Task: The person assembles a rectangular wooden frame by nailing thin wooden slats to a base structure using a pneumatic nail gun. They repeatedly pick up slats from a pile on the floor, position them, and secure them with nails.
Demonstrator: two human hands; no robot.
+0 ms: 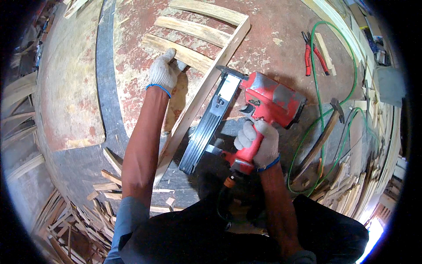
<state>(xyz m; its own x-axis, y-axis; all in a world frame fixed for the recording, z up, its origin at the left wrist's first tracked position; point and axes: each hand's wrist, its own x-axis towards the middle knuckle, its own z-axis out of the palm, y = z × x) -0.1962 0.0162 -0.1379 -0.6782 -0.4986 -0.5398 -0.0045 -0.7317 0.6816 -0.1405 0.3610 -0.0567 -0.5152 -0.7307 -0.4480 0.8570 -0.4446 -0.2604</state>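
My right hand (262,140), in a white knit glove, is wrapped round the handle of a red pneumatic nail gun (273,100) with a long black magazine. The gun's nose is at the side of a long narrow board (197,102), level with the end of the nearest slat; whether it touches cannot be made out. My gloved left hand (164,74) grips that wooden slat (193,57), thumb and fingers about its near edge. Two more slats, a middle one (193,30) and a far one (209,9), meet the same board at roughly right angles.
Red-handled pliers (308,59) and a claw hammer (323,136) lie at the right, with a green air hose (314,35) looped around them. Wood offcuts (112,176) are heaped at lower left, and more strips (343,189) at lower right. Worn boards (74,79) cover the work surface.
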